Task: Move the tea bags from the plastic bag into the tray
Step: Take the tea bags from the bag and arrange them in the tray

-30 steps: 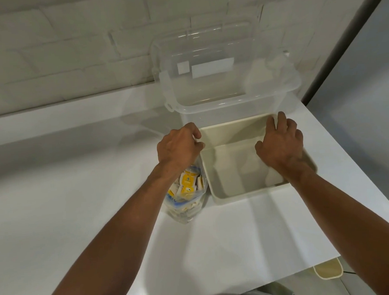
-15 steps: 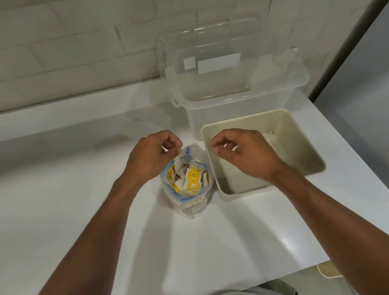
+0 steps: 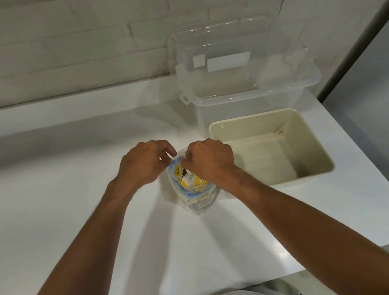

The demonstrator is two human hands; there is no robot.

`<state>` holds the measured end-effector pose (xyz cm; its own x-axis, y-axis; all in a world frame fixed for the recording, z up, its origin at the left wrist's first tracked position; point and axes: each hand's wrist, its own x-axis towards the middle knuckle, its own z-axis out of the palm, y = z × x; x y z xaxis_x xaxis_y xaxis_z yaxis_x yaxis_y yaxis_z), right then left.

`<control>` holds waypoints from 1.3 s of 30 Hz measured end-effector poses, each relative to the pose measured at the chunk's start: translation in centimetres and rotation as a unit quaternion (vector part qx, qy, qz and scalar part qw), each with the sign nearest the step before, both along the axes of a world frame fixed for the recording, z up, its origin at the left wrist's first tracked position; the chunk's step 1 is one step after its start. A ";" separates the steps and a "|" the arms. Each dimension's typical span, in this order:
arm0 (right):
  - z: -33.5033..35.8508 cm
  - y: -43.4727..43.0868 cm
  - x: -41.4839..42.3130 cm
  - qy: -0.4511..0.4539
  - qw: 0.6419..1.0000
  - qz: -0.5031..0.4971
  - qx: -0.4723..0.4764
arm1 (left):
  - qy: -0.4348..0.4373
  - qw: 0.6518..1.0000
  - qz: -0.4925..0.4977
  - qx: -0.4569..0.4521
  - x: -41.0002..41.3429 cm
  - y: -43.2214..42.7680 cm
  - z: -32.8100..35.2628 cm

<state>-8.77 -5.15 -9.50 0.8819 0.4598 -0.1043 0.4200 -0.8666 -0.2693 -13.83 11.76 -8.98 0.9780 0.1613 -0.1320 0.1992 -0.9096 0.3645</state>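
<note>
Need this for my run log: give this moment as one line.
left hand: pinches plastic bag rim | right hand: pinches rim | tea bags: in bag | tray: no tea bags

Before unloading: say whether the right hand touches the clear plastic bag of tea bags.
Touching. Head view: the right hand pinches the rim of the clear plastic bag.

Nothing really legible here. The yellow tea bags (image 3: 200, 182) in the plastic bag (image 3: 196, 203) have some dark print, but it's too blurry to read. Both white stickers (image 3: 228, 61) on the clear storage box (image 3: 242, 95) look blank.
</note>
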 end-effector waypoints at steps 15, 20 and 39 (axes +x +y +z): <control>1.4 -4.2 1.5 0.168 0.961 -0.025 0.219 | 0.032 0.992 -0.096 0.077 0.7 -0.3 -0.7; 1.7 -5.0 1.6 0.205 0.940 -0.041 0.269 | 0.014 0.992 -0.109 0.059 0.9 -0.3 -0.6; 3.6 -7.5 2.0 0.321 0.880 -0.032 0.348 | 0.043 0.938 0.014 -0.343 1.0 -0.5 3.5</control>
<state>-6.80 -12.67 -5.89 0.7706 0.5607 -0.3030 -0.0555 -0.4147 -0.9083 -12.83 11.30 -5.45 0.9557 0.0342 -0.2925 0.2748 -0.4606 0.8440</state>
